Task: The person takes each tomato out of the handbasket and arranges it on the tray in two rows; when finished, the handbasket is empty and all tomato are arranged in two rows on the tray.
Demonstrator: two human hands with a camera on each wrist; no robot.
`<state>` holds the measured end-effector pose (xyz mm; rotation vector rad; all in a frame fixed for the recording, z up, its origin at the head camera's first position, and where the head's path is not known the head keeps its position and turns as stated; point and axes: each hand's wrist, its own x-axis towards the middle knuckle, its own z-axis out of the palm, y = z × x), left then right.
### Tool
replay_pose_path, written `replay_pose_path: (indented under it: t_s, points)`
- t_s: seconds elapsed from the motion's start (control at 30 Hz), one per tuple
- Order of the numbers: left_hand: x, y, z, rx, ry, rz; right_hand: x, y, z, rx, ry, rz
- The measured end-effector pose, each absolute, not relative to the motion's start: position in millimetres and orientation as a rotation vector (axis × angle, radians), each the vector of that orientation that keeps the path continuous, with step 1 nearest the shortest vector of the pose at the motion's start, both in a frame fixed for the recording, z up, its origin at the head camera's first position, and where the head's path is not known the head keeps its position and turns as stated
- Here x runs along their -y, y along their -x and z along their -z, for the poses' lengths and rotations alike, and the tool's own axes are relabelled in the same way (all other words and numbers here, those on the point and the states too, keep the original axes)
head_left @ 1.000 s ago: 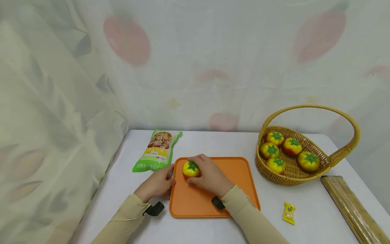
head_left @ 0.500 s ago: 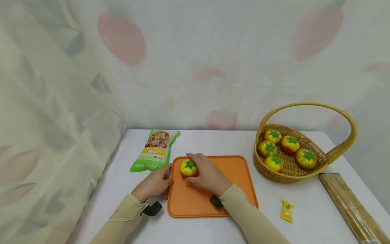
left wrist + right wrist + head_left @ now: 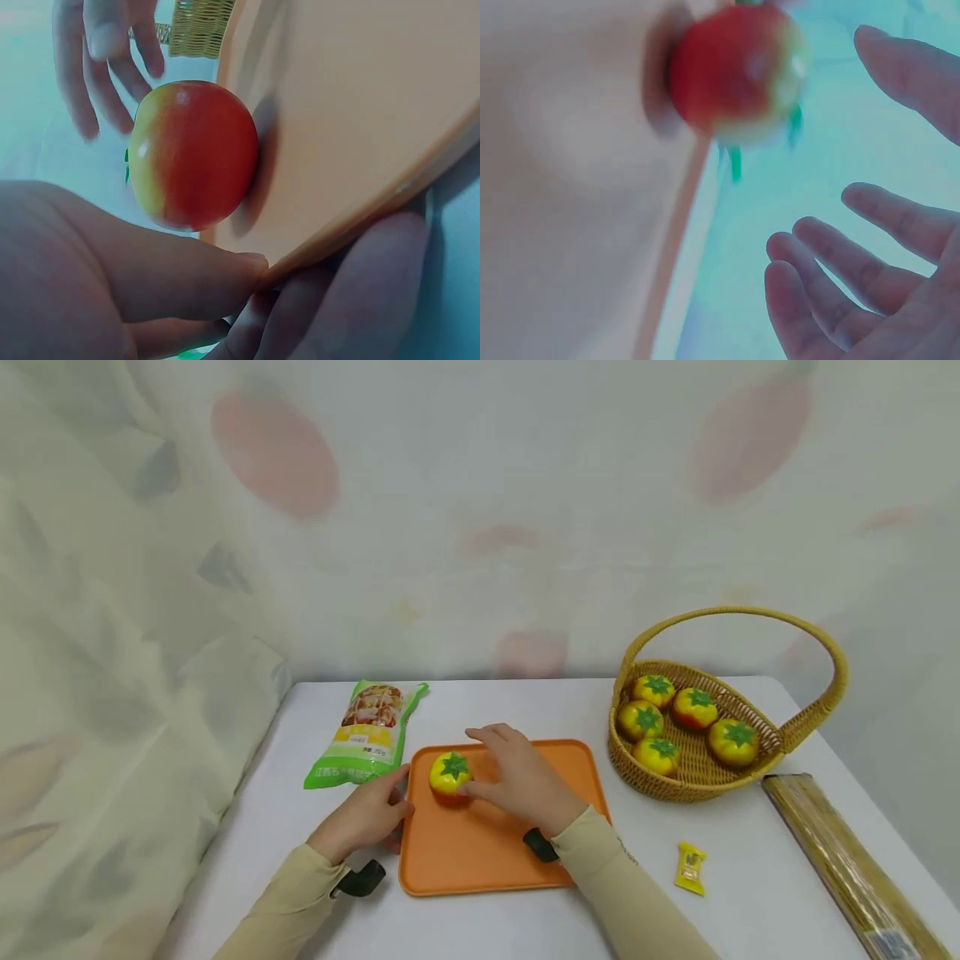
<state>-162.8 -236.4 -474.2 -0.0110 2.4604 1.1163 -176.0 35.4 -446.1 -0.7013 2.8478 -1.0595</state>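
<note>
One fruit (image 3: pixel 448 782) rests in the orange tray (image 3: pixel 487 856), near its far-left corner; left hand (image 3: pixel 365 818) pinches the tray's edge, right hand (image 3: pixel 527 787) is spread. I judge this release, next calling for that hand's withdrawal.

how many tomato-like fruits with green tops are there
6: one fruit on the orange tray, five in the wicker basket: back one, left one, front one, middle one, right one. Any fully hidden behind the basket's near wall wouldn't show.

A fruit (image 3: pixel 448 779) lies on the tray (image 3: pixel 480 858), bag (image 3: pixel 365 737) left of it, basket (image 3: pixel 678 791) right.
</note>
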Motion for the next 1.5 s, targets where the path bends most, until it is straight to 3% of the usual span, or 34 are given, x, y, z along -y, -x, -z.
replay_pose_path:
  t_s: [0.37,0.73,1.5]
  points:
    - [238,163,477,-2.471,0.029,-1.075,-151,157,424,-3.157,0.559,1.021]
    - [235,163,473,-2.476,-0.024,-1.089,-248,150,422,-3.171,0.161,0.811]
    - [234,164,476,-2.475,-0.002,-1.104,-264,163,434,-3.045,0.007,0.711]
